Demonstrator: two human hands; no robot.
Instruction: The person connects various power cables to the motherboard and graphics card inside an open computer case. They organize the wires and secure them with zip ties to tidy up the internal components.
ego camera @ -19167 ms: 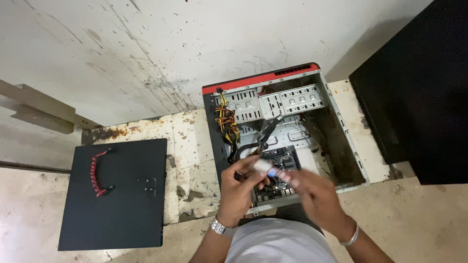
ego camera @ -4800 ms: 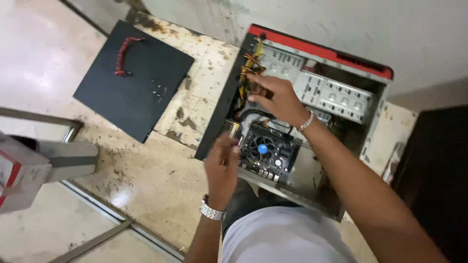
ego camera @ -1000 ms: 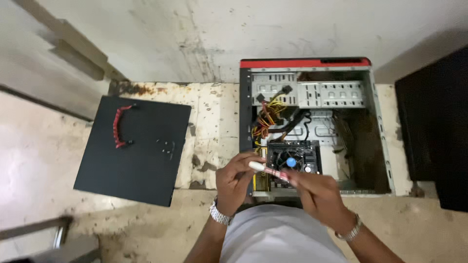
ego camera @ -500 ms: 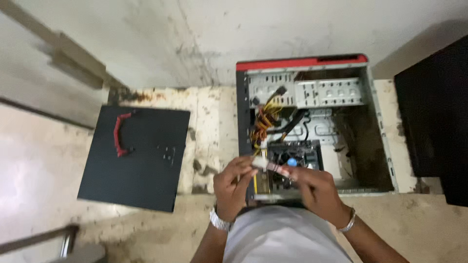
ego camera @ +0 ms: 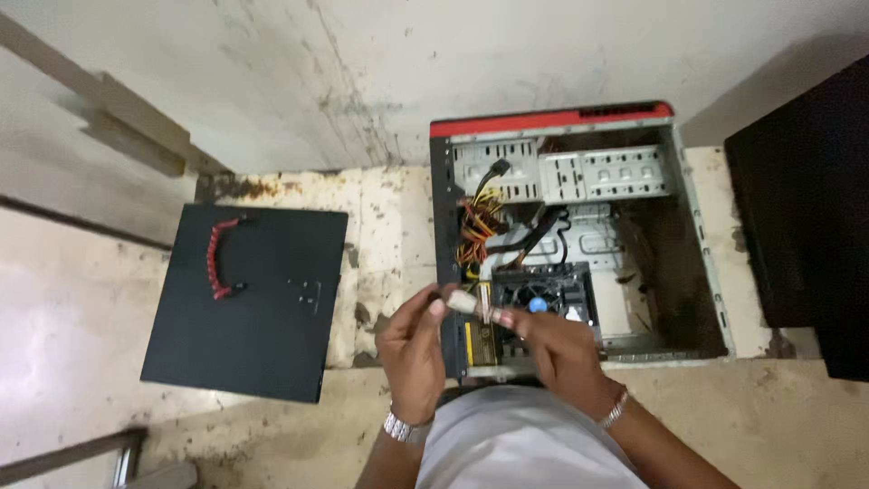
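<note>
An open computer case (ego camera: 697, 263) with a red front edge lies on its side on the floor. Inside it are a motherboard with a black cooler fan (ego camera: 543, 299) and a bundle of yellow and orange cables (ego camera: 478, 231). Both my hands meet over the case's near left corner. My left hand (ego camera: 412, 349) and my right hand (ego camera: 548, 349) together pinch a small whitish connector (ego camera: 463, 302) between their fingertips. A metal watch sits on my left wrist and a bracelet on my right.
The black side panel (ego camera: 249, 312) lies flat on the floor to the left, with a red cable (ego camera: 217, 258) and small screws (ego camera: 306, 290) on it. A black cabinet (ego camera: 806, 199) stands at the right. A stained wall rises behind.
My hands have stayed together on the small connector. The view has shifted slightly, so the case and panel sit a little lower and further right in the frame.
</note>
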